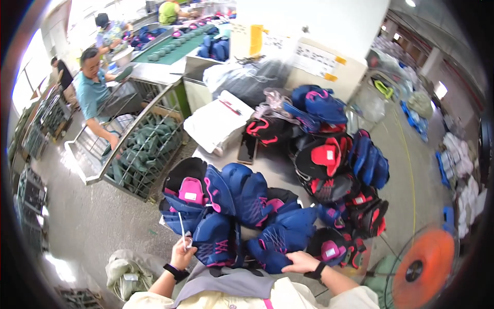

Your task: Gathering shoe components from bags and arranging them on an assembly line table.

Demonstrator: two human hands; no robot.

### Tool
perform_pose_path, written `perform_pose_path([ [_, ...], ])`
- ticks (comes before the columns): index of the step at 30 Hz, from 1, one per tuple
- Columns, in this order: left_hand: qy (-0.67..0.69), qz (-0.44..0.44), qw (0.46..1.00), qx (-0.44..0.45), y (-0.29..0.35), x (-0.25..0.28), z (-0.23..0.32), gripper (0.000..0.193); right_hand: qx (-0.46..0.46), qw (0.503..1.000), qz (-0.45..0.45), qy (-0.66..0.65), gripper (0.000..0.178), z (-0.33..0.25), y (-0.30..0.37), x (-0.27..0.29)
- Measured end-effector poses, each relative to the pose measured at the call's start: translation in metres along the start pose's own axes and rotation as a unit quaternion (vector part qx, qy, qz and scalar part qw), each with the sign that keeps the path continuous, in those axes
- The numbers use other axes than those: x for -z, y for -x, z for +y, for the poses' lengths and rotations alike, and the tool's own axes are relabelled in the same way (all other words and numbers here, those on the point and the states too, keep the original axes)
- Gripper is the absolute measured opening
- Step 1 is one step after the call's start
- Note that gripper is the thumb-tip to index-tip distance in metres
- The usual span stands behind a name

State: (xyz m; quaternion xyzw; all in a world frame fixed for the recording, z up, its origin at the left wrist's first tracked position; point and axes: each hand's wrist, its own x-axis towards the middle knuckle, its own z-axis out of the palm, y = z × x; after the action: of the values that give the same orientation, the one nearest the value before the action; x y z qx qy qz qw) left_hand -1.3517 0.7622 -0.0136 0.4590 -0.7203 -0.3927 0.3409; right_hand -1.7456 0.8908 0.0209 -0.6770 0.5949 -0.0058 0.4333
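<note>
My left hand (182,253) is closed around a thin white stick-like thing (181,224), which points up and away from me; its kind is too small to tell. Just right of that hand lies a blue shoe upper (212,240) with pink lacing. My right hand (301,262) grips the near end of another blue shoe upper (278,242), thumb and fingers at its edge. Beyond both hands, stacked blue uppers (246,190) cover the near part of the table. One black-lined upper shows a pink tongue (191,189) with a white label.
Black-and-red uppers (325,157) and more blue ones are heaped at the right. White papers (218,121) and a phone (247,149) lie farther back. An orange fan (422,268) stands at the lower right. At left, a co-worker reaches into a wire cart (139,149) of green shoe lasts.
</note>
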Motion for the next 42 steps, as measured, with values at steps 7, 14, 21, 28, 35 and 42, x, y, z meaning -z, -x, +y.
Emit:
perform_pose_path([
  [7, -0.141, -0.114, 0.980, -0.081, -0.042, 0.019, 0.029, 0.011, 0.205, 0.948, 0.156, 0.187, 0.016, -0.089, -0.111, 0.161],
  [14, -0.240, -0.091, 0.939, -0.231, -0.151, -0.001, 0.106, 0.022, 0.078, 0.947, 0.013, 0.312, 0.032, -0.087, -0.303, 0.157],
  [21, -0.358, -0.212, 0.898, -0.146, -0.204, -0.066, 0.067, 0.073, 0.131, 0.863, 0.020, 0.487, 0.050, -0.082, -0.322, 0.164],
  [28, -0.509, -0.238, 0.827, 0.014, -0.238, -0.060, 0.084, 0.022, 0.059, 0.858, -0.266, 0.435, 0.033, -0.107, -0.173, 0.234],
  [35, -0.389, -0.331, 0.825, -0.244, -0.228, -0.090, 0.109, 0.023, 0.234, 0.891, 0.067, 0.383, 0.025, -0.083, -0.128, 0.133],
  [42, -0.431, -0.258, 0.802, -0.322, -0.208, -0.082, 0.078, 0.023, 0.115, 0.860, 0.222, 0.444, 0.013, -0.070, -0.087, 0.104],
])
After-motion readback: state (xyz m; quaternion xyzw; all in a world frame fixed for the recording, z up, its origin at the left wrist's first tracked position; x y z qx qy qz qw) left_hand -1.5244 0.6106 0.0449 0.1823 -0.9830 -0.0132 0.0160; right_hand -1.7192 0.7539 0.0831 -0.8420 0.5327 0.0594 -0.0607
